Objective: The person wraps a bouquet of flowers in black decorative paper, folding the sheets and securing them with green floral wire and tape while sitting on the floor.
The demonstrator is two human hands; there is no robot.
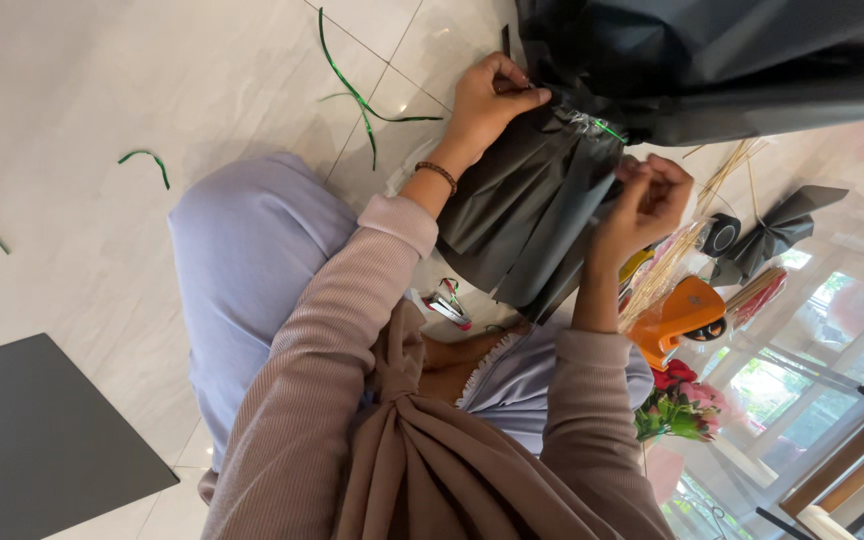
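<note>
Here, a seated person is gathering a pleated bundle of black wrapping paper [532, 200] at its pinched neck, the long axis running from near-left up to far-right. The left hand [492, 100] is pinching closed on the far-left side of the neck, the right hand [652, 200] clenching just beside its near-right side, on a thin green wire tie [607, 130]. Both hands are lying about equally close.
</note>
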